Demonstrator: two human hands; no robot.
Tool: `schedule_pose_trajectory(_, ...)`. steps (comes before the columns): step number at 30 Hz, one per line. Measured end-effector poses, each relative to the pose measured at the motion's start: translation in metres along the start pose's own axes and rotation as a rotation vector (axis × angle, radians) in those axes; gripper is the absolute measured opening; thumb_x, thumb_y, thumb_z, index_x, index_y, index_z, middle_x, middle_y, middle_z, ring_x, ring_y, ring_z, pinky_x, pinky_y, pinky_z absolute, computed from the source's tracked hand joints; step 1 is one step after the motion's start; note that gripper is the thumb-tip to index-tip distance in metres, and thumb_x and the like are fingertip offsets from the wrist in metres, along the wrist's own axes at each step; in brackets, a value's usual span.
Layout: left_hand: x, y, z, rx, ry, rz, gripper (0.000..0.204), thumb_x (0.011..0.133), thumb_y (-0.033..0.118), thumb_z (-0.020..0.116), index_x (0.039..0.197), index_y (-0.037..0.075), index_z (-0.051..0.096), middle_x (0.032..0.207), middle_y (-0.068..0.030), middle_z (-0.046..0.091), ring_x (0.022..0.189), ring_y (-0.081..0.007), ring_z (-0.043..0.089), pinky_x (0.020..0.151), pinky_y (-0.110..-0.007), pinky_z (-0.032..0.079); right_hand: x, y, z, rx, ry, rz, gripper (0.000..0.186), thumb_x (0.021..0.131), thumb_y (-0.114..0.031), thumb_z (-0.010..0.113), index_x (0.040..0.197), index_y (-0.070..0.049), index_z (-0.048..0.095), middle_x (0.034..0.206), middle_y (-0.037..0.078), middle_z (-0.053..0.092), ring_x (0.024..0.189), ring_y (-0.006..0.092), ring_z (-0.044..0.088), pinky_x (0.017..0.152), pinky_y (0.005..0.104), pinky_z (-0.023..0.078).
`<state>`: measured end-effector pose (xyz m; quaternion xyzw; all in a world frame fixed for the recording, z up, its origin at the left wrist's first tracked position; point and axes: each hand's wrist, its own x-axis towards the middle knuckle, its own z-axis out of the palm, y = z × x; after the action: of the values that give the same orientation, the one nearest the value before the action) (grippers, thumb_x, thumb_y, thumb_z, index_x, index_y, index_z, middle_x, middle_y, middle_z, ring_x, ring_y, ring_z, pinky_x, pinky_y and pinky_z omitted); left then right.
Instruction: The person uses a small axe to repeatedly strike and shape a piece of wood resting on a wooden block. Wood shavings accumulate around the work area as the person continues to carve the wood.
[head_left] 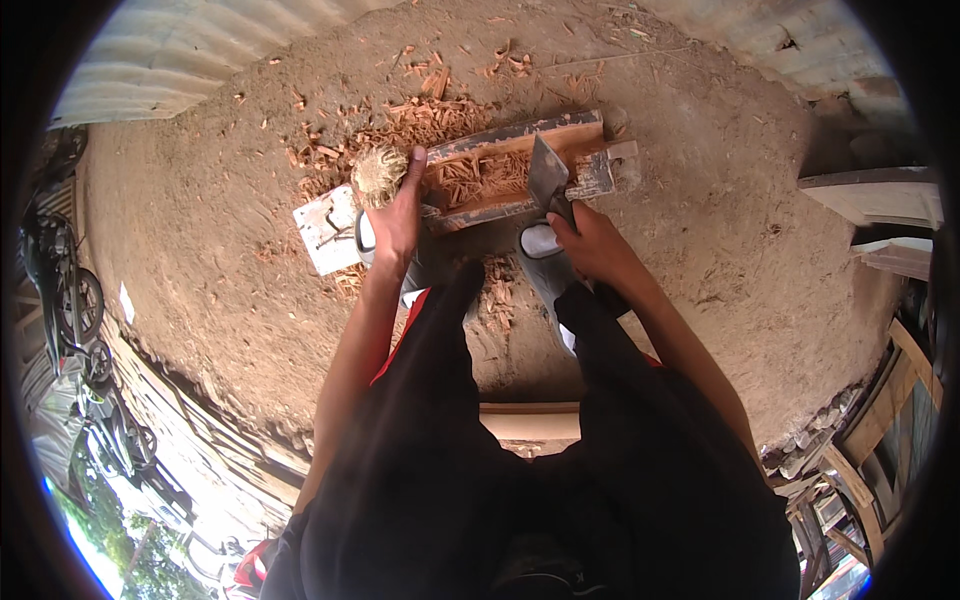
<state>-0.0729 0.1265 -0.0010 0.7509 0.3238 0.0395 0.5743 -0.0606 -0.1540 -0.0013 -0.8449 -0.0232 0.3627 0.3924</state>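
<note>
My left hand (397, 222) is closed around a pale piece with a rough, frayed, rounded end (381, 174), its thumb pointing up beside it. In my right hand (590, 243) is the handle of a wide flat-bladed metal tool (547, 170), blade pointing away from me. That blade is over the right part of a hollowed wooden block (489, 212), whose edges carry dark, flaking paint. Reddish shavings (487, 176) lie in the hollow. The block's pale left end (323, 232) shows beside my left hand, and my feet are at its near side.
Wood chips (428, 118) are scattered over the dirt floor (210, 230) beyond the block. Corrugated sheets (200, 50) border the far side. Motorbikes (75, 290) stand at the left, and timber pieces (885, 400) lean at the right. A wooden seat edge (530, 421) shows between my legs.
</note>
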Motion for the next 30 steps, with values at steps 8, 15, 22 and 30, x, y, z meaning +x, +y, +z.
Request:
schedule_pose_trajectory(8,0.006,-0.047,-0.014,-0.338,-0.225,-0.080,0.076,0.093,0.033,0.075,0.150,0.001,0.036,0.129,-0.0148,0.062,0.122,-0.0229,0.054,0.115,-0.036,0.028,0.002,0.000,0.002,-0.005,-0.007,0.002,0.044,0.100,-0.036,0.054,0.095,0.008,0.053,0.090,0.035,0.063,0.090,0.0527,0.062,0.079,0.0543,0.047)
schedule_pose_trajectory(15,-0.022,0.011,0.008,-0.260,-0.122,0.156,0.027,0.096,0.014,0.071,0.115,-0.002,0.062,0.105,-0.0065,0.069,0.096,-0.0165,0.063,0.089,-0.031,0.050,0.001,0.002,0.002,-0.012,-0.006,0.005,0.043,0.100,-0.036,0.054,0.095,0.007,0.052,0.090,0.034,0.063,0.090,0.0521,0.062,0.079,0.0544,0.047)
schedule_pose_trajectory(22,-0.021,-0.001,0.014,-0.301,-0.053,0.035,0.023,0.100,0.020,0.067,0.109,-0.001,0.063,0.095,-0.0039,0.067,0.085,-0.0111,0.060,0.077,-0.027,0.049,0.009,0.020,0.011,-0.016,0.031,-0.050,0.036,0.103,-0.033,0.056,0.088,-0.001,0.048,0.066,0.008,0.056,0.043,0.0168,0.055,0.042,0.0348,0.043)
schedule_pose_trajectory(30,-0.005,-0.078,0.001,-0.979,-0.237,-0.142,0.044,0.101,0.024,0.057,0.135,-0.003,0.048,0.121,-0.0116,0.059,0.097,-0.0148,0.058,0.083,-0.024,0.046,0.014,0.020,0.012,0.040,-0.002,-0.021,0.034,0.103,-0.032,0.056,0.092,0.000,0.049,0.072,0.009,0.059,0.043,0.0166,0.055,0.042,0.0342,0.044)
